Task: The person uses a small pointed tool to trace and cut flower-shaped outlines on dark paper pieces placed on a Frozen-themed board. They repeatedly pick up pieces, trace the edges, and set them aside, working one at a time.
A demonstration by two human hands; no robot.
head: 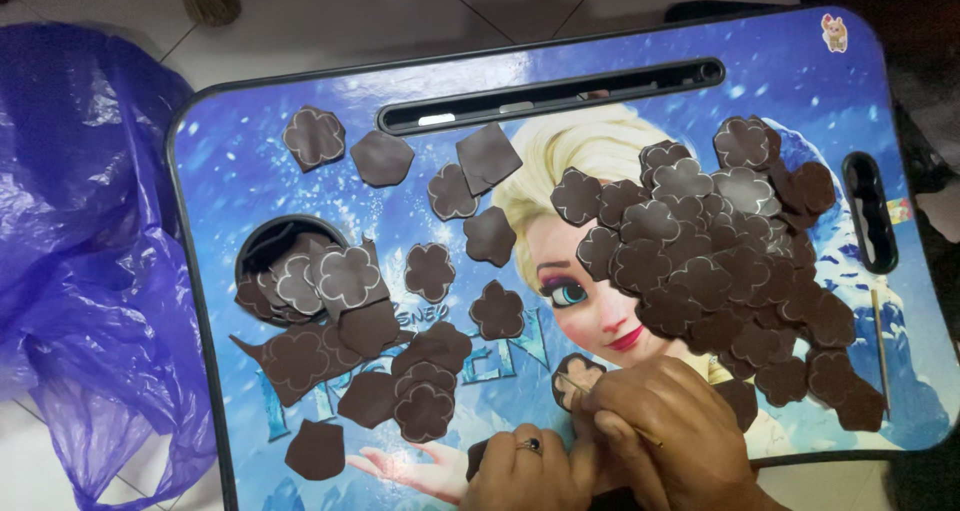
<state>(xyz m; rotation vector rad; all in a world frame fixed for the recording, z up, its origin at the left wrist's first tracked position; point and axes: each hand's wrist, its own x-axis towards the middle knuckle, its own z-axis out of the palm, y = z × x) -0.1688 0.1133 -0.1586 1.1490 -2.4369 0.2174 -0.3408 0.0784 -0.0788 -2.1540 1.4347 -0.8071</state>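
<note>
two hands at tray's near edge | right hand [668, 421] pinches thin stick [610, 409] | left hand [528, 466] presses brown flower cutout [577, 377] beneath

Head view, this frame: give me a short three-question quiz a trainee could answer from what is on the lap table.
1. True or false: the right hand holds a thin stick against a brown flower-shaped piece.
2. Where does the biggest heap of brown flower pieces lie? A) on the table's right half B) inside the purple plastic bag C) on the floor tiles
3. Which hand wears a ring?

Key:
1. True; the stick's tip rests on the piece at the table's near edge.
2. A. A smaller lot sits in and around the round cup recess on the left.
3. The left hand.
</note>
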